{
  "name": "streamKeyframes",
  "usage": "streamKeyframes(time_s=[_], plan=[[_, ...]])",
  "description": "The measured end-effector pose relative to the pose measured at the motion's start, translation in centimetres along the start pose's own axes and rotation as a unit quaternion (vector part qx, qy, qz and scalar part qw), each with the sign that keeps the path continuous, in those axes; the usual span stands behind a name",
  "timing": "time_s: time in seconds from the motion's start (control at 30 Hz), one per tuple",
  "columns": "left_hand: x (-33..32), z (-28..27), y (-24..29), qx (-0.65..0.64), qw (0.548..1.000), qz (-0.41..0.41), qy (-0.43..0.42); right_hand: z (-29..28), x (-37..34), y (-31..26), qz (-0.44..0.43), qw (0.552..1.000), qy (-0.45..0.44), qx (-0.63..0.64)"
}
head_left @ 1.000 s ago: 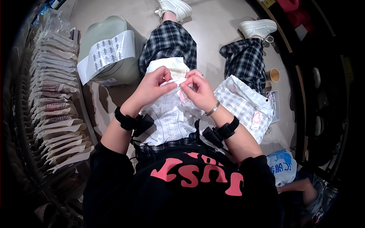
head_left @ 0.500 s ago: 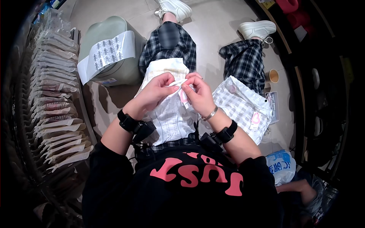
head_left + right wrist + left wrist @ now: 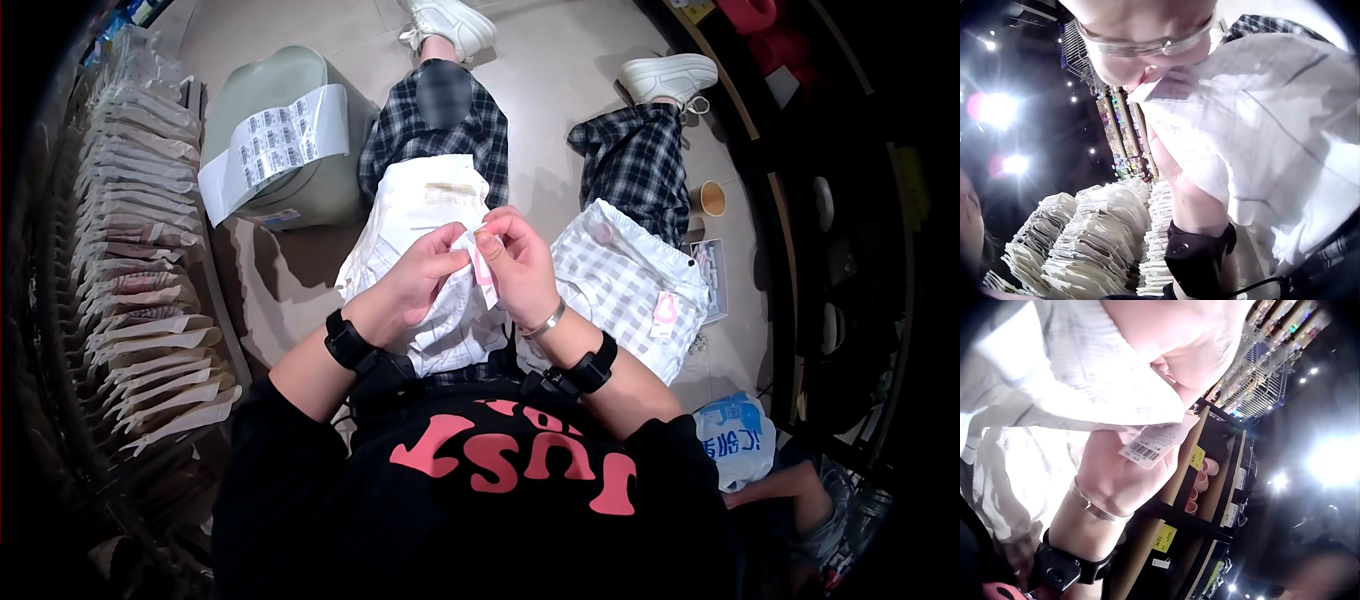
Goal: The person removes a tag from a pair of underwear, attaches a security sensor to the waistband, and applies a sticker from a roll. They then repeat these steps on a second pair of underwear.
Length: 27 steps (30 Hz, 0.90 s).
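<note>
A white garment point(image 3: 415, 205) lies across the person's lap, its upper part gathered between the hands. The left hand point(image 3: 418, 280) pinches a fold of its cloth between thumb and fingers. Close beside it, the right hand point(image 3: 525, 265) pinches the same gathered edge where a pink and white paper tag point(image 3: 484, 278) hangs. In the left wrist view, the tag's back point(image 3: 1150, 447) carries a barcode and overlaps the right hand. The right wrist view shows the garment's loose cloth point(image 3: 1266, 131) draping down, partly hiding the left hand.
Grey checked pants point(image 3: 625, 275) with another pink tag lie beside the right forearm. Left stands a grey-green bin point(image 3: 310, 200) bearing a barcode sheet point(image 3: 280, 140). Hanging packaged clothes point(image 3: 160, 300) line the far left. A paper cup point(image 3: 712, 198) and dark shelves point(image 3: 800, 200) are right.
Both hands have come down slightly toward the body, drawing the garment's gathered edge with them. The garment's far part now shows more, and the tag has turned more upright under the right hand.
</note>
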<state>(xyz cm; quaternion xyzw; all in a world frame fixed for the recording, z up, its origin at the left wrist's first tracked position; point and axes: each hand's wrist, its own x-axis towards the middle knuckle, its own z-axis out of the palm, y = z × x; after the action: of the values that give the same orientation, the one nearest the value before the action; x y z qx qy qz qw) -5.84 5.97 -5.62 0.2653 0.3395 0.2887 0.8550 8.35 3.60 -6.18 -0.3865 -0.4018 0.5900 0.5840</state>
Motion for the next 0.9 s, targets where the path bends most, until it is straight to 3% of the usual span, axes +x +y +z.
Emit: streamKeyframes(time_s=[0.33, 0.63, 0.73, 0.9], plan=[[0.1, -0.4, -1.3, -0.129, 0.99, 0.026, -0.052, 0.7, -0.4, -0.6, -0.102, 0.992, 0.024, -0.067], [-0.1, 0.8, -0.5, -0.071, 0.996, 0.034, -0.037, 0.7, -0.7, -1.0, -0.168, 0.974, 0.056, -0.144], [-0.2, 1.0, -0.4, -0.082, 0.995, 0.037, -0.044, 1.8, -0.7, -1.3, -0.149, 0.981, 0.119, -0.031], [-0.3, 1.2, -0.2, -0.061, 0.996, 0.051, -0.048, 0.8, -0.7, -0.9, -0.175, 0.971, 0.082, -0.138]])
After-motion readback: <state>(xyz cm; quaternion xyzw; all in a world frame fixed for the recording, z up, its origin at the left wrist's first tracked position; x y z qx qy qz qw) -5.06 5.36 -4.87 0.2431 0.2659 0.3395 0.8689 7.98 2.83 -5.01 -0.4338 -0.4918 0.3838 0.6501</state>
